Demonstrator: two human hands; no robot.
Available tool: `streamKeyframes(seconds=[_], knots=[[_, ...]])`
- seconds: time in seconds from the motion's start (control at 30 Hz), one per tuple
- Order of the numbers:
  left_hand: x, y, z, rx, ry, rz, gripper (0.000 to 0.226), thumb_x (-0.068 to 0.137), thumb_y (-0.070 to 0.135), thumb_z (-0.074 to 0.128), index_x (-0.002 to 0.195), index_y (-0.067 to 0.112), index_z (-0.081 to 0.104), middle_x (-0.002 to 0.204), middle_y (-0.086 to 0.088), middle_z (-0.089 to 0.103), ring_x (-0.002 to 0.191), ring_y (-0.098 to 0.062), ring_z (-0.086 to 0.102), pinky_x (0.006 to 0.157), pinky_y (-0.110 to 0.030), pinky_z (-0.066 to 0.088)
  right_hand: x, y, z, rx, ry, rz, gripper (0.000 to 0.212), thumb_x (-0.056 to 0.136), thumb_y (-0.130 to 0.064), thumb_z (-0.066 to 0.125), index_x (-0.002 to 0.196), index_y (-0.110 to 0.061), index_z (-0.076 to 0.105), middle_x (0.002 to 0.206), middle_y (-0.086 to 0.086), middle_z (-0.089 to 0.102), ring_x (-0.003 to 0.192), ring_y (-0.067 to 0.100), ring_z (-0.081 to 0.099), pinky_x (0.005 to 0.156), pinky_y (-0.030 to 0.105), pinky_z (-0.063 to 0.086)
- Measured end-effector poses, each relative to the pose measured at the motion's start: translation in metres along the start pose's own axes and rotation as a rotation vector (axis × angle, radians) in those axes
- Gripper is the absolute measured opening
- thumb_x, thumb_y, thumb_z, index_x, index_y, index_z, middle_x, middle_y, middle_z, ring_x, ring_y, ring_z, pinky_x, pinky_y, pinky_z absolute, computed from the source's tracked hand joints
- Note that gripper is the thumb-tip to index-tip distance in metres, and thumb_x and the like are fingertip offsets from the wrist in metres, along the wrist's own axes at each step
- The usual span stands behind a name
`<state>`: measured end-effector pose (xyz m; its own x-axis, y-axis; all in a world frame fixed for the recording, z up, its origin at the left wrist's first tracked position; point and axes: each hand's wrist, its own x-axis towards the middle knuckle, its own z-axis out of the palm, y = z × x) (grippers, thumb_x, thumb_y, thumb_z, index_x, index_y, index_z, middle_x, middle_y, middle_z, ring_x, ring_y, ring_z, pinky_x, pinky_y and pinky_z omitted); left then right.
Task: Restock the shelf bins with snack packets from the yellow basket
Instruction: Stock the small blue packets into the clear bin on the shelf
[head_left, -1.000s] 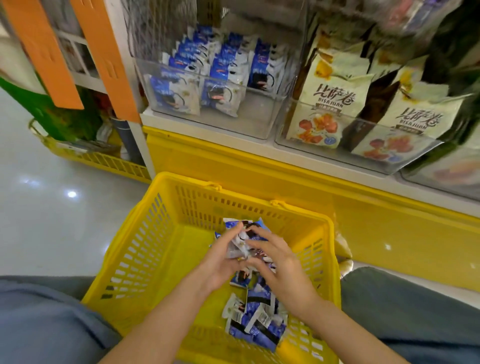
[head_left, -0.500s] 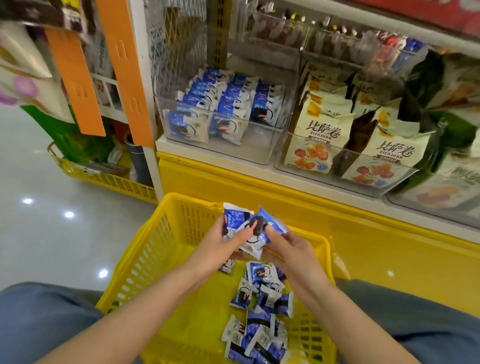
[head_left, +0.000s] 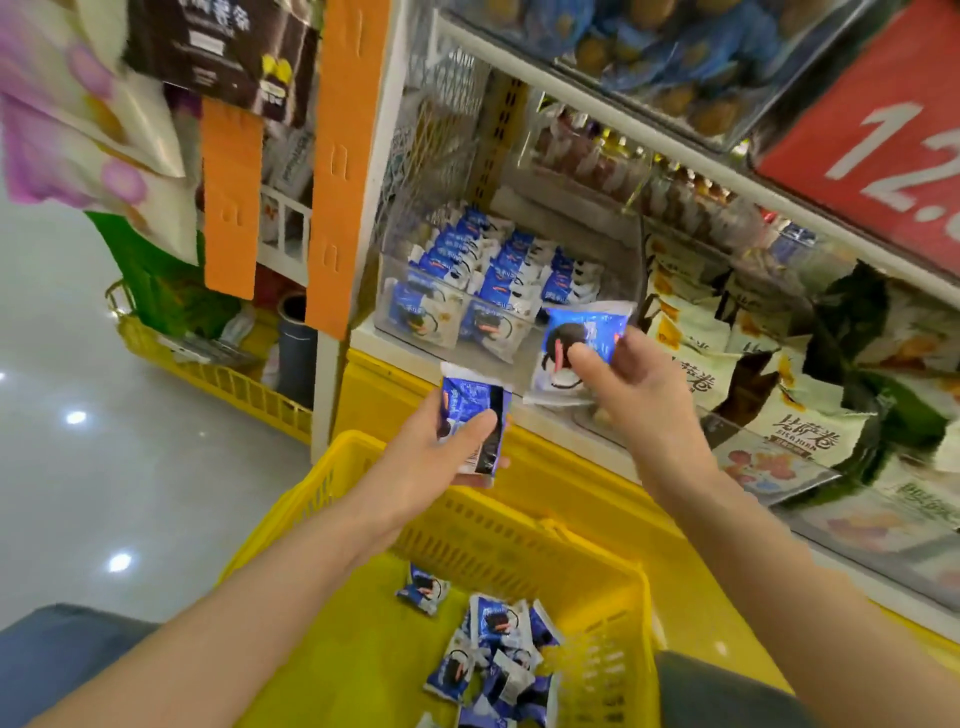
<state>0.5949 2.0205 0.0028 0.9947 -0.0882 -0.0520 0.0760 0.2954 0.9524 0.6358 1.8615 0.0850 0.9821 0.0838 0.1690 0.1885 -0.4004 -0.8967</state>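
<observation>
My right hand (head_left: 631, 387) grips one blue-and-white snack packet (head_left: 582, 340), raised just in front of the clear shelf bin (head_left: 457, 358) that holds rows of the same packets. My left hand (head_left: 441, 462) holds a small stack of blue packets (head_left: 475, 410) lower down, above the far rim of the yellow basket (head_left: 519, 525). Several more blue packets (head_left: 493, 654) lie loose on the basket floor.
A second clear bin (head_left: 779, 467) to the right holds pale packets with printed fruit. The yellow shelf base (head_left: 384, 395) runs below the bins. Orange strips (head_left: 340, 156) hang at the shelf end. Another yellow basket (head_left: 218, 374) sits on the glossy floor at left.
Both hands rose out of the basket with packets. They have separated: the right one went up to the bin front with one packet, the left stays lower with the rest.
</observation>
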Motion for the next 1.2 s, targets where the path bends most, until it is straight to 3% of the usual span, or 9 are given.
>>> streamKeyframes(seconds=[0.07, 0.13, 0.2, 0.3, 0.43, 0.67, 0.77, 0.97, 1.2], knots=[[0.006, 0.011, -0.009, -0.018, 0.041, 0.021, 0.025, 0.088, 0.03, 0.054, 0.113, 0.031, 0.05, 0.107, 0.003, 0.066, 0.089, -0.014, 0.069, 0.069, -0.026, 0.057, 0.034, -0.013, -0.002, -0.156, 0.065, -0.062, 0.011, 0.09, -0.027, 0.059, 0.1, -0.023, 0.062, 0.093, -0.006, 0.069, 0.083, 0.005, 0.064, 0.065, 0.018, 0.051], [0.013, 0.02, -0.018, -0.024, 0.05, 0.043, 0.022, 0.088, 0.03, 0.056, 0.109, 0.034, 0.051, 0.108, 0.005, 0.065, 0.09, -0.011, 0.068, 0.071, -0.026, 0.057, 0.071, -0.02, 0.0, -0.341, 0.129, -0.099, 0.027, 0.089, -0.03, 0.06, 0.111, -0.014, 0.06, 0.105, 0.002, 0.068, 0.092, 0.015, 0.063, 0.076, 0.027, 0.051], [0.019, 0.028, -0.023, -0.029, 0.057, 0.066, 0.02, 0.089, 0.029, 0.057, 0.106, 0.037, 0.051, 0.108, 0.009, 0.064, 0.086, -0.002, 0.066, 0.066, -0.017, 0.054, 0.105, -0.022, 0.003, -0.6, 0.152, -0.119, 0.039, 0.087, -0.031, 0.063, 0.119, -0.01, 0.057, 0.115, 0.006, 0.064, 0.102, 0.019, 0.059, 0.079, 0.021, 0.042], [0.029, 0.034, -0.03, 0.002, 0.085, 0.086, 0.017, 0.09, 0.026, 0.057, 0.105, 0.034, 0.054, 0.105, 0.011, 0.065, 0.084, 0.004, 0.063, 0.056, -0.004, 0.046, 0.145, -0.014, 0.005, -0.917, 0.033, -0.089, 0.039, 0.087, -0.023, 0.064, 0.121, -0.005, 0.058, 0.122, 0.014, 0.061, 0.112, 0.028, 0.055, 0.089, 0.029, 0.04], [0.042, 0.038, -0.037, -0.009, 0.095, 0.074, 0.009, 0.09, 0.026, 0.057, 0.094, 0.034, 0.055, 0.095, 0.015, 0.066, 0.081, 0.008, 0.061, 0.058, -0.003, 0.047, 0.177, 0.006, 0.007, -1.136, -0.044, 0.022, 0.034, 0.086, -0.021, 0.065, 0.111, 0.002, 0.059, 0.113, 0.022, 0.061, 0.103, 0.037, 0.057, 0.089, 0.046, 0.048], [0.061, 0.037, -0.049, -0.049, 0.109, 0.07, 0.008, 0.09, 0.029, 0.058, 0.083, 0.032, 0.055, 0.079, 0.02, 0.064, 0.064, 0.015, 0.059, 0.052, -0.004, 0.046, 0.198, 0.033, 0.02, -1.191, -0.108, 0.116, 0.04, 0.081, -0.02, 0.072, 0.111, 0.003, 0.059, 0.113, 0.022, 0.062, 0.104, 0.035, 0.058, 0.087, 0.039, 0.045], [0.067, 0.033, -0.051, -0.061, 0.11, 0.052, 0.002, 0.09, 0.029, 0.058, 0.088, 0.03, 0.057, 0.083, 0.018, 0.065, 0.067, 0.013, 0.061, 0.057, -0.006, 0.049, 0.201, 0.039, 0.022, -1.185, -0.145, 0.106, 0.046, 0.079, -0.016, 0.074, 0.116, 0.002, 0.053, 0.114, 0.021, 0.059, 0.106, 0.032, 0.056, 0.085, 0.035, 0.042], [0.076, 0.035, -0.053, -0.092, 0.133, 0.043, 0.015, 0.089, 0.028, 0.059, 0.102, 0.021, 0.059, 0.09, 0.011, 0.065, 0.074, 0.004, 0.061, 0.06, -0.013, 0.053, 0.201, 0.039, 0.023, -1.341, -0.228, 0.05, 0.027, 0.076, -0.018, 0.076, 0.096, -0.009, 0.06, 0.104, 0.013, 0.063, 0.092, 0.025, 0.057, 0.08, 0.033, 0.046], [0.073, 0.036, -0.049, -0.118, 0.092, -0.031, 0.026, 0.088, 0.025, 0.06, 0.113, 0.018, 0.056, 0.103, 0.002, 0.066, 0.084, -0.005, 0.063, 0.054, -0.008, 0.05, 0.191, 0.033, 0.027, -1.334, -0.198, 0.034, 0.032, 0.082, -0.014, 0.07, 0.111, -0.007, 0.059, 0.116, 0.015, 0.06, 0.102, 0.029, 0.057, 0.086, 0.035, 0.046]])
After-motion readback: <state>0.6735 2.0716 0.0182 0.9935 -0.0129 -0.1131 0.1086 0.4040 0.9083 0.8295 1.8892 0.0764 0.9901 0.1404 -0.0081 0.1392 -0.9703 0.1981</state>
